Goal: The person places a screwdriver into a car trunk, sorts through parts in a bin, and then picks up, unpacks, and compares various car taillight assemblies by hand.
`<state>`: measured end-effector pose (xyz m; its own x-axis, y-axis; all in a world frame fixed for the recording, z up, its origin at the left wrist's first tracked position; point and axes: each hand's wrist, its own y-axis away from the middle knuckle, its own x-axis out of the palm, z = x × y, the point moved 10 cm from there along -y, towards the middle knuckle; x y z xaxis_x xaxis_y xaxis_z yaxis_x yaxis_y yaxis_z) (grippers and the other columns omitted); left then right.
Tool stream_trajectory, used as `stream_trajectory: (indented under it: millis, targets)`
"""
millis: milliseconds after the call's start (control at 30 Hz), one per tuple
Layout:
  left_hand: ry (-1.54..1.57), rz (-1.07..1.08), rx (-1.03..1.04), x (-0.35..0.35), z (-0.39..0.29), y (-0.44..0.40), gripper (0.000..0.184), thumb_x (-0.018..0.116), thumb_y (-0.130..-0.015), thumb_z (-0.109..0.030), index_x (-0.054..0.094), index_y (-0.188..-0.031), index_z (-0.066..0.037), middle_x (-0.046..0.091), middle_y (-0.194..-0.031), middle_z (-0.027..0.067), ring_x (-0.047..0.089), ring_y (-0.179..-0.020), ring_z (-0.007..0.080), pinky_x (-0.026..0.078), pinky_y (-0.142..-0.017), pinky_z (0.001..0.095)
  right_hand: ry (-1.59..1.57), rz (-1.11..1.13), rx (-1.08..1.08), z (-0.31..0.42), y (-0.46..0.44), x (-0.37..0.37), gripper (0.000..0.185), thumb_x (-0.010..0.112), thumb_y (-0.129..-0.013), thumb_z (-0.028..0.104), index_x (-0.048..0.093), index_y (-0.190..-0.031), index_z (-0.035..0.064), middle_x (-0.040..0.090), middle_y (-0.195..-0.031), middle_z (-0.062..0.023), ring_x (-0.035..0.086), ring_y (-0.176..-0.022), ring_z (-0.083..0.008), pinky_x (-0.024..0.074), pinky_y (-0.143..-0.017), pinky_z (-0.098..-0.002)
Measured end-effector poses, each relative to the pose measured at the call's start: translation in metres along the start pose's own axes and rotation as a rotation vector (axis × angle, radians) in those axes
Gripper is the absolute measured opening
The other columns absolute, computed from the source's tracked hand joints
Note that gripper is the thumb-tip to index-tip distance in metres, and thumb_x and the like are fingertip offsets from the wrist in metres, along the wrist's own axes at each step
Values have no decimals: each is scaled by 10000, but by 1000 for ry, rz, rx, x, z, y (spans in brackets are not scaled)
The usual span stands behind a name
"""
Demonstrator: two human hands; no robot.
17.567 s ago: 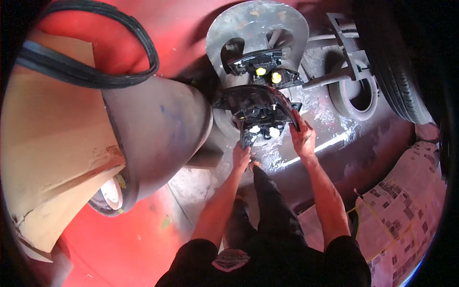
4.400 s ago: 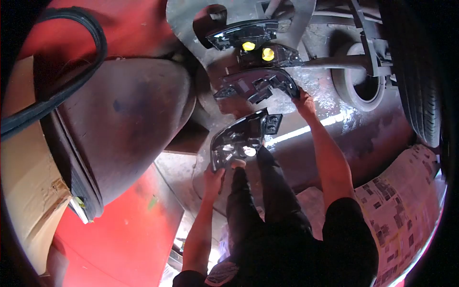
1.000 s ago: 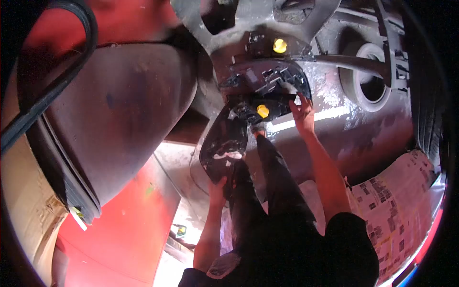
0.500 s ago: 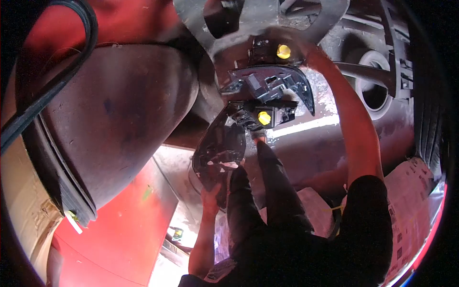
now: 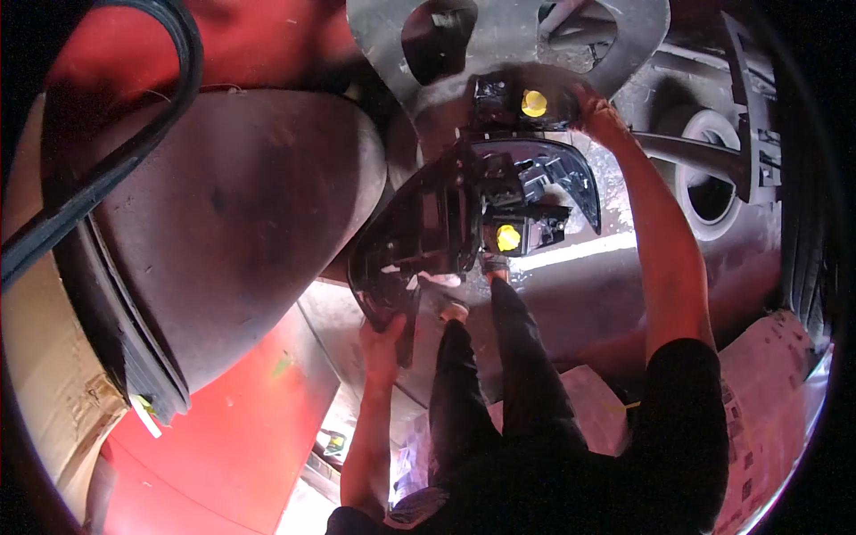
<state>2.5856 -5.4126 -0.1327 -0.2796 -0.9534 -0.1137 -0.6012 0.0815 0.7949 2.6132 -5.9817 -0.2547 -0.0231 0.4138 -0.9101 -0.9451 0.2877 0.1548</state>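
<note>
My left hand [image 5: 383, 343] is closed around the lower end of a dark, glossy car light [image 5: 419, 236], which is tilted up toward the middle of the view. A yellow cap [image 5: 508, 238] sits on the back of that light. My right hand [image 5: 599, 116] grips the right end of a second car light [image 5: 580, 169], farther away and curved, with its own yellow cap [image 5: 534, 103]. The two lights overlap in view; whether they touch I cannot tell. My right fingers are partly hidden behind the second light.
A large dark curved panel [image 5: 241, 196] stands on the left, with a black rubber strip [image 5: 125, 174] before it. Cardboard [image 5: 67, 357] and a red panel [image 5: 223, 428] are nearby. A grey metal part with cut-outs [image 5: 499, 36] lies ahead; a round ring [image 5: 709, 174] is at right.
My left hand has moved forward, raising its car light so it now overlaps the second one more. My right hand stays on its light. The view has shifted slightly.
</note>
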Motion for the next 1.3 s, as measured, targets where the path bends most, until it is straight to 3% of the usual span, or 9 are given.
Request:
stream_trajectory:
  millis: [133, 233, 500, 700, 900, 1000, 1167, 1267, 1300]
  targets:
    - [-17, -5, 20, 18, -40, -17, 205, 637, -885, -30, 625, -1086, 6, 690, -900, 87, 674, -735, 174, 553, -632, 308, 153, 72, 71, -13, 0, 13, 940, 832, -681, 241, 366, -1497, 231, 649, -1147, -226, 637, -1080, -389, 509, -954, -449]
    - [-40, 36, 153, 24, -66, -39, 281, 653, -882, -35, 581, -1150, 14, 688, -938, 116, 702, -743, 217, 616, -632, 346, -67, 328, 232, 6, -4, -11, 807, 803, -760, 372, 463, -1437, 94, 556, -1296, -222, 549, -1189, -411, 438, -1036, -461]
    - [-122, 72, 325, 57, -143, -75, 261, 654, -891, -34, 587, -1140, 1, 678, -910, 90, 678, -711, 188, 608, -613, 330, -518, 69, 173, 16, 6, -59, 701, 818, -742, 346, 584, -1298, -10, 626, -1122, -191, 631, -1062, -355, 500, -911, -382]
    - [-213, 119, 430, 94, -186, -100, 217, 673, -896, -92, 635, -1092, -7, 691, -925, 75, 664, -716, 153, 588, -625, 315, -214, -155, 221, 31, 83, -146, 575, 800, -742, 232, 639, -1258, 36, 617, -982, -221, 649, -900, -374, 525, -805, -420]
    - [-402, 152, 708, 148, -230, -116, 229, 658, -904, -100, 636, -1108, 2, 667, -888, 25, 588, -781, 110, 466, -733, 283, -229, -373, 433, 21, 222, -188, 442, 777, -780, 105, 645, -1183, -18, 628, -1041, -146, 650, -890, -258, 514, -796, -339]
    - [-360, 245, 681, 164, -209, -168, 246, 654, -906, -82, 626, -1142, -17, 642, -846, 10, 574, -714, 93, 471, -648, 274, -247, -406, 506, 25, 275, -198, 438, 766, -797, 173, 624, -1134, -68, 618, -1006, -155, 615, -891, -283, 494, -820, -363]
    - [-433, 276, 606, 203, -194, -217, 331, 681, -879, -77, 612, -1197, -20, 625, -814, -1, 556, -651, 76, 469, -586, 257, -557, -248, 862, 10, 379, -164, 475, 741, -837, 317, 618, -1105, -56, 597, -908, -61, 526, -823, -153, 428, -741, -297]
    - [-480, 297, 730, 218, -191, -235, 367, 684, -870, -84, 619, -1223, -8, 682, -924, 41, 625, -790, 140, 511, -734, 305, -866, -334, 981, 12, 421, -135, 563, 801, -789, 416, 630, -1113, -11, 620, -805, -11, 558, -637, -109, 480, -606, -275]
    - [-517, 283, 810, 221, -193, -237, 374, 685, -870, -90, 620, -1229, -8, 697, -959, 54, 639, -832, 156, 517, -778, 316, -885, -283, 1014, 16, 429, -129, 553, 792, -793, 419, 636, -1114, -3, 624, -841, -3, 543, -691, -105, 461, -643, -274]
